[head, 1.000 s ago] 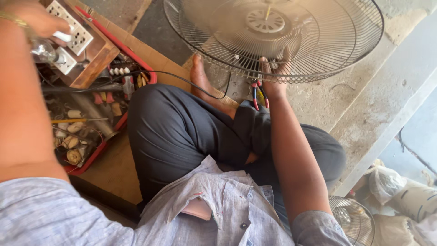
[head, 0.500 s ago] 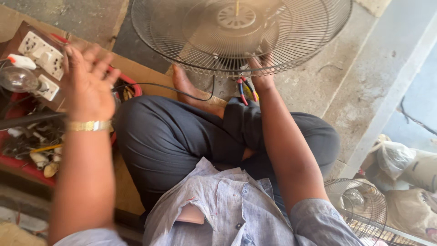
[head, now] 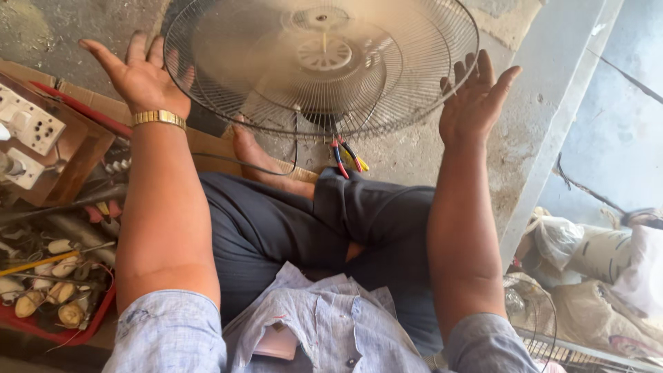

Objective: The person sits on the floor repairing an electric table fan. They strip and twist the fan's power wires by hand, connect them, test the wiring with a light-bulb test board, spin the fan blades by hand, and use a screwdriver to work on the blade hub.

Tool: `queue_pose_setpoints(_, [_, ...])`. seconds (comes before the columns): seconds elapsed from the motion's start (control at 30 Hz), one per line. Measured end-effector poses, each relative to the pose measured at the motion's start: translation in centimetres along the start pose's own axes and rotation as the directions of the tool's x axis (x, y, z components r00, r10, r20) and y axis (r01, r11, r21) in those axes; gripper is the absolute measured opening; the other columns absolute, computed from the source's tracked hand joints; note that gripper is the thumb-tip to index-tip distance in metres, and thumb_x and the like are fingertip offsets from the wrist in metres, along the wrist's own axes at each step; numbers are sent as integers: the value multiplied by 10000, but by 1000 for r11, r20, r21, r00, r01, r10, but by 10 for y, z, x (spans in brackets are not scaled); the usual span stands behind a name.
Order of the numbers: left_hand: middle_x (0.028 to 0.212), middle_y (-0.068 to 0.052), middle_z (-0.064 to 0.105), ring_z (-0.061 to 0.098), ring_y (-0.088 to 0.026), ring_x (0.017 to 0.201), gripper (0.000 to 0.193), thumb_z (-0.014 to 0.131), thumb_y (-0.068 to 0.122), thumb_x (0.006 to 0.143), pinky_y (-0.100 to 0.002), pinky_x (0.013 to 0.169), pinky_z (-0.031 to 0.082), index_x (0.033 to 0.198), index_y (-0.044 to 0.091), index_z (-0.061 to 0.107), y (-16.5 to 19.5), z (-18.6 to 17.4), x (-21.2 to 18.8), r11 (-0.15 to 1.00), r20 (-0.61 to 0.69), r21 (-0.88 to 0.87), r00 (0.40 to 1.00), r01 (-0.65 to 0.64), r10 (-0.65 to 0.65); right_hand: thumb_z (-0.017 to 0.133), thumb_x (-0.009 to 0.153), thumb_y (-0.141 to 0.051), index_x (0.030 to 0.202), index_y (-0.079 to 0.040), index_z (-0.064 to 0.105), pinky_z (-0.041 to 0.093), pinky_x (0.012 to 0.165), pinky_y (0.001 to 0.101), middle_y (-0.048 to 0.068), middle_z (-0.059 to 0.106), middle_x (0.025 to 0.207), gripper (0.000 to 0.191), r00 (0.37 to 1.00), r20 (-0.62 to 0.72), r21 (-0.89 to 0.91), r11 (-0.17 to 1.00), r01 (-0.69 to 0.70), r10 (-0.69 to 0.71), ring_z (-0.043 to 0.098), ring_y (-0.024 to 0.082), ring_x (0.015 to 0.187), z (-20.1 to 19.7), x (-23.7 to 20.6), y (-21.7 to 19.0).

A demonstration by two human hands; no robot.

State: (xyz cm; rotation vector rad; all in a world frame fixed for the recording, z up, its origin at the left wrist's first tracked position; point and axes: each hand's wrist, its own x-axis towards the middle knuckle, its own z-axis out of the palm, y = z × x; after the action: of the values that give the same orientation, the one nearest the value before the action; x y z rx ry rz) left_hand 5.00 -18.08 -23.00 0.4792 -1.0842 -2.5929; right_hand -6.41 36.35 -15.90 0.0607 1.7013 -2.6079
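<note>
A round wire-caged fan (head: 321,65) lies in front of my crossed legs, its blades a spinning blur. Red, black and yellow wires (head: 347,157) hang from its lower edge over my knee. My left hand (head: 141,72), with a gold watch band on the wrist, is raised at the cage's left side, palm up and fingers spread, holding nothing. My right hand (head: 475,97) is raised at the cage's right rim, fingers apart, also empty. Neither hand grips the cage.
On the left stands a wooden board with white switches and sockets (head: 31,128) above a red tray (head: 48,290) of tools and parts. A concrete step (head: 552,117) runs along the right. Plastic bags (head: 594,255) and another wire guard (head: 535,324) lie at lower right.
My right hand has let go of the fan's lower edge and lifted to its right side, open. My left hand moved from the switch board to the cage's left side. The blades spin.
</note>
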Motion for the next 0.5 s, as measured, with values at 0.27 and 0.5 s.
queue_pose_setpoints(0.27, [1788, -139, 256, 328, -364, 1598, 1250, 327, 991, 791, -597, 1237, 414, 1700, 136, 389, -7, 1, 11, 996, 206, 92, 978, 6, -25, 241, 985, -831, 1689, -12, 162, 136, 1382, 547, 197, 118, 1783, 1083, 965, 261, 104, 995, 1, -28, 88, 382, 1676, -6, 7, 15])
queue_pose_setpoints(0.5, [1746, -95, 351, 384, -301, 1547, 1206, 381, 920, 788, -585, 1202, 464, 1679, 108, 389, -28, -17, 30, 993, 138, 118, 990, 11, -27, 233, 978, -844, 1703, -56, 200, 147, 1360, 506, 149, 135, 1787, 1071, 953, 300, 115, 993, -3, -32, 108, 329, 1677, -11, 9, 17])
